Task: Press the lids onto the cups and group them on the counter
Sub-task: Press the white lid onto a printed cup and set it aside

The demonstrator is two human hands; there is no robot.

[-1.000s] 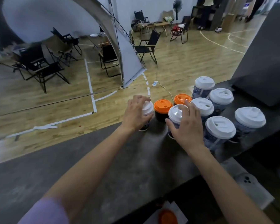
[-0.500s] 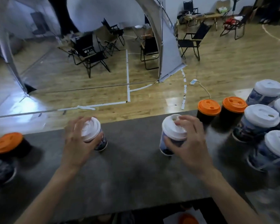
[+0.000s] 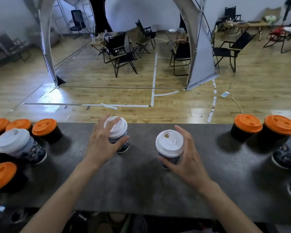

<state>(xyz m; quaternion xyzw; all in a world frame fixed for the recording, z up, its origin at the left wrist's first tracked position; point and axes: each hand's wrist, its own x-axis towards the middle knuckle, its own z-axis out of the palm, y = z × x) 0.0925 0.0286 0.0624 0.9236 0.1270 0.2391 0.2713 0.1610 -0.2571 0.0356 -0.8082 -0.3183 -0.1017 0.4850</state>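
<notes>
Two patterned paper cups with white lids stand near the middle of the dark counter (image 3: 141,185). My left hand (image 3: 102,146) holds the left cup (image 3: 118,127): thumb on its near side, fingers spread over the far side of the lid. Around the right cup (image 3: 169,143) curls my right hand (image 3: 189,163), thumb under its near side and fingers behind it; the base is hidden. At the left edge sits a group of orange-lidded black cups (image 3: 44,127) with one white-lidded cup (image 3: 13,142). Two more orange-lidded cups (image 3: 247,123) and patterned cups (image 3: 288,151) stand at the right edge.
The counter's far edge runs just behind the cups, with wooden floor, folding chairs (image 3: 119,52) and a tent frame beyond. A power strip (image 3: 225,94) lies on the floor. Clutter shows below the counter's near edge.
Both hands have carried their white-lidded cups leftward, away from the right group. The view has swung left, bringing the left group of cups into sight.
</notes>
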